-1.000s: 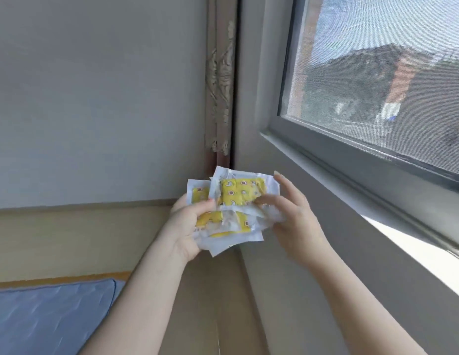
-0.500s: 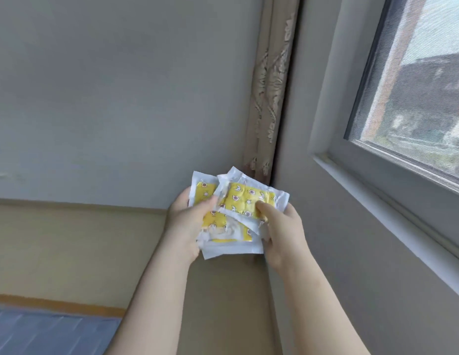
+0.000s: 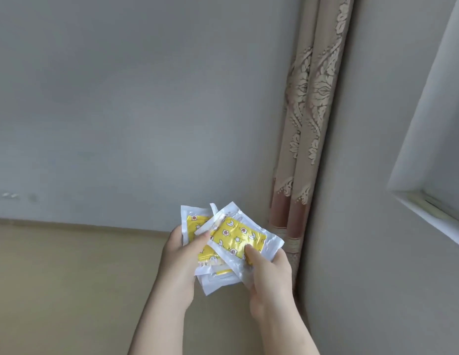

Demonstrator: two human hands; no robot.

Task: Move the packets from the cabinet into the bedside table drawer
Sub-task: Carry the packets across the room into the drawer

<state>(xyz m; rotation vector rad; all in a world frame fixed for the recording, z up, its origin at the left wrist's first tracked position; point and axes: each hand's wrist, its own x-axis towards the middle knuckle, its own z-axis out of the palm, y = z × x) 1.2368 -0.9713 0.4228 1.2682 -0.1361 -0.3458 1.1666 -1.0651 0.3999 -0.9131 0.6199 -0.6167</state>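
Both hands hold a small stack of packets (image 3: 236,234), clear wrappers with yellow patterned contents, in front of me at chest height. My left hand (image 3: 181,254) grips the stack from the left, thumb across its front. My right hand (image 3: 268,275) pinches the topmost packet at its lower right, thumb pressed on the yellow part. The top packet lies tilted over the ones beneath. Neither the cabinet nor the bedside table drawer is in view.
A grey wall fills the upper view, with a tan wooden panel (image 3: 69,278) below it. A beige patterned curtain (image 3: 307,124) hangs in the corner to the right. A white window frame (image 3: 428,201) juts in at the far right.
The view has swung left, so the window has slid almost out of sight and the blue bedding is gone. My right hand has closed its grip on the top packet.
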